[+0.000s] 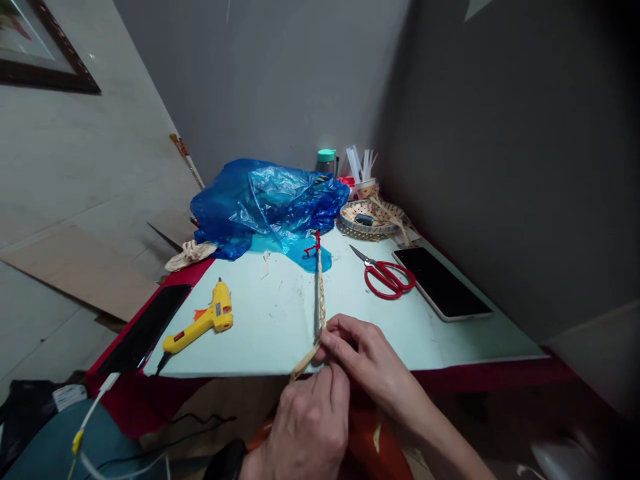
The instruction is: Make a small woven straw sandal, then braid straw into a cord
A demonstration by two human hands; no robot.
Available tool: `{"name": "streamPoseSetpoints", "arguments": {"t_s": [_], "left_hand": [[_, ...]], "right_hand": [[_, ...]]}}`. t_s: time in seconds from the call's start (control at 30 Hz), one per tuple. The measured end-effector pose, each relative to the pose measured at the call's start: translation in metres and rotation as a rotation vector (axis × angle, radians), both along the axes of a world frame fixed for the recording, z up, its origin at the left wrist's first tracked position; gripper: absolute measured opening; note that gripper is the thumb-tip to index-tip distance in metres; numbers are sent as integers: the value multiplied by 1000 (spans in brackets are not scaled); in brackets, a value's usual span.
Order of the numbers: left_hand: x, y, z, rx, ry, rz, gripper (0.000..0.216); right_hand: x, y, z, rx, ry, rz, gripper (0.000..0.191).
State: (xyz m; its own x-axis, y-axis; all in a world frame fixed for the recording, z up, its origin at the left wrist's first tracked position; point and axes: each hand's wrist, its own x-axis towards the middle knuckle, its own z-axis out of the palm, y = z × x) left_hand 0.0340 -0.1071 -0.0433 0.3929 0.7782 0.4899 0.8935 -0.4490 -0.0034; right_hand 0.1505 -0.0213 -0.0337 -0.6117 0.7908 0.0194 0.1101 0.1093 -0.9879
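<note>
A pale plaited straw braid (321, 293) runs toward me from a red string tie (317, 245) at its far end, by the blue bag. My right hand (363, 350) pinches the near end of the braid between thumb and index finger. Lower down, at the table's front edge, my left hand (315, 417) is closed, its fingers curled around a loose flat strand (303, 363) that leaves the braid toward the left. The fingertips of my left hand are partly hidden behind its knuckles.
Red-handled scissors (387, 277) and a black-screened tablet (445, 283) lie on the right. On the left are a yellow glue gun (203, 320) and a dark phone (145, 330) with a cable. A blue plastic bag (265, 200) and a woven basket (370, 220) stand behind.
</note>
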Motion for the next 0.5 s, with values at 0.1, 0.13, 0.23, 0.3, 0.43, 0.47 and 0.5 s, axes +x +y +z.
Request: {"name": "streamPoseSetpoints", "arguments": {"t_s": [0.1,0.13,0.23,0.3,0.43,0.47,0.5], "left_hand": [[-13,-1,12,-165,-127,-19,24],[-19,0,19,-223,-201,-5,22],[-33,10,35,-313,-502,138,19],[-38,22,39,-449,-750,186,19],[-38,43,27,-1033,-1202,16,34],[-37,46,24,-1113,-1276,-13,38],[-36,47,21,-1156,-1323,-30,40]], "right_hand": [[2,2,1,-50,43,-1,20],[2,3,2,-55,48,-14,21],[1,4,4,-56,54,-50,23],[0,3,4,-50,68,-45,23],[4,-1,-3,49,4,-22,24],[6,-3,-4,98,-47,-29,23],[8,-4,-4,151,-101,-43,22]]}}
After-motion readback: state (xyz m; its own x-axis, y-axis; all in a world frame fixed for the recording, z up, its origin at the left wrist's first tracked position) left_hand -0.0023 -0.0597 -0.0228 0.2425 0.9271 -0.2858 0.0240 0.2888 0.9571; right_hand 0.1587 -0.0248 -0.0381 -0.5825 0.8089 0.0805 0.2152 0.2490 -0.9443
